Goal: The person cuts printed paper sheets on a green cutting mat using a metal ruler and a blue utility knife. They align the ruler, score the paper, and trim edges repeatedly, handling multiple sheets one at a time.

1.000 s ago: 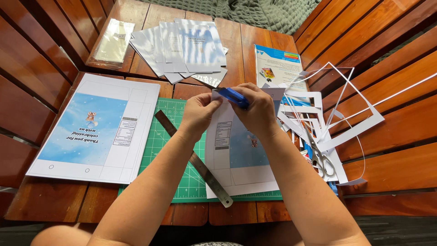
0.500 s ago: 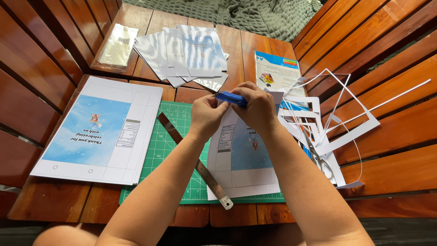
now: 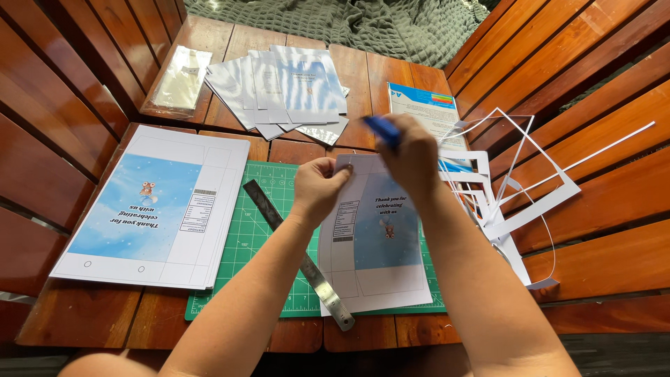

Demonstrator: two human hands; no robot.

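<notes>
My right hand [image 3: 410,155] grips a blue pen-shaped tool [image 3: 382,130], its tip pointing up and left above the top of a printed sheet [image 3: 377,241]. That sheet is white with a light blue picture panel and lies on a green cutting mat [image 3: 269,237]. My left hand [image 3: 319,187] pinches the sheet's top left corner. A metal ruler [image 3: 296,253] lies diagonally across the mat, just left of the sheet and under my left forearm.
A stack of uncut printed sheets [image 3: 157,206] lies at the left. Shiny silver pouches [image 3: 286,87] fan out at the back, with a clear packet [image 3: 178,80] beside them. White paper offcut strips [image 3: 520,188] pile at the right, near a blue-topped sheet [image 3: 422,105]. Wooden slats surround the table.
My hands have moved apart: the right hand lifted the blue tool up and away, and the left hand now pinches the sheet's corner. The view shifted slightly.
</notes>
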